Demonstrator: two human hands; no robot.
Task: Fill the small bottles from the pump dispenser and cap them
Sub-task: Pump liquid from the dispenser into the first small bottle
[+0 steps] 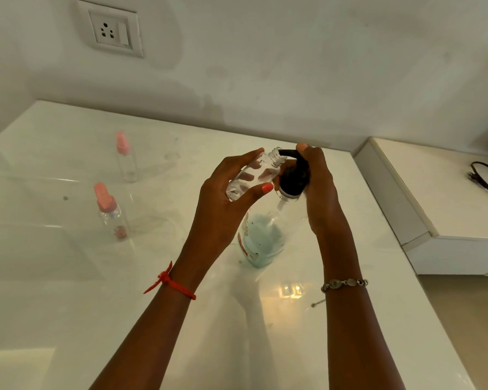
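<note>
Toward the far right edge of the glossy white counter (68,277), head view:
- Standing upright there: tall clear pump dispenser (262,240), pale blue liquid low inside, topped by a black pump head (293,178).
- Wrapped round that pump head: right hand (319,190), thumb up on top, probably so as to press down and steady the dispenser at once.
- Pinched between thumb and fingers of left hand (223,204): small clear uncapped bottle (251,178), lifted off the counter and tilted, open neck right at the black spout, apparently to catch the dose without spilling.
- Hands close together, each gripping its own thing.
- Fill level in the held bottle: cannot tell.
- Well apart, toward the left edge, both upright and already capped: far pink-capped clear bottle (126,161) and near pink-capped clear bottle (112,215), seemingly parked clear of the working arms.
</note>
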